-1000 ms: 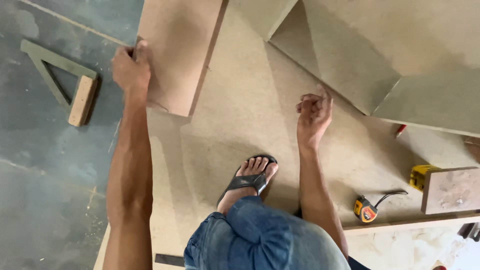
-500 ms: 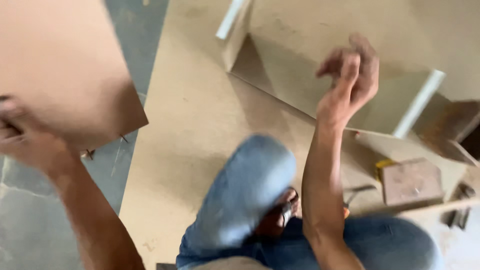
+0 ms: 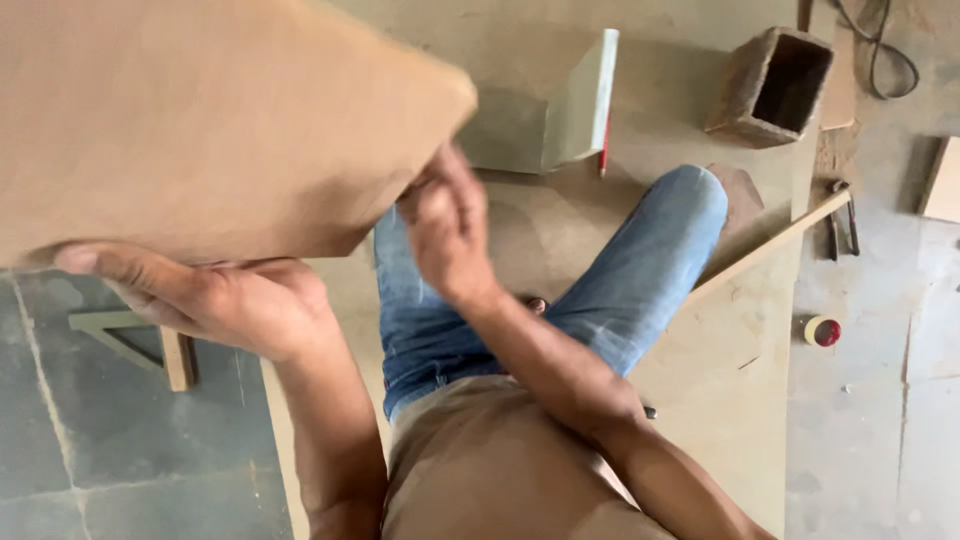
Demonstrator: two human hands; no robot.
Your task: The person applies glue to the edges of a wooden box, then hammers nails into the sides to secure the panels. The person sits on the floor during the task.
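Observation:
A large brown fibreboard panel (image 3: 210,120) fills the upper left of the head view, lifted close to the camera. My left hand (image 3: 215,295) grips its lower edge from underneath, fingers curled around it. My right hand (image 3: 445,220), blurred, is at the panel's right corner and looks closed on its edge. Below are my legs in blue jeans (image 3: 640,270) and a tan shirt.
A big board (image 3: 740,380) lies on the floor under me. On and near it: a small open box of boards (image 3: 580,100), a square hollow wooden block (image 3: 770,85), a long wooden strip (image 3: 770,245), a tape roll (image 3: 822,330), a wooden triangle (image 3: 150,340) on grey tiles.
The panel has come up off the floor and closer to the camera. My right hand moved from the air onto the panel's right corner. The view swung as I rose.

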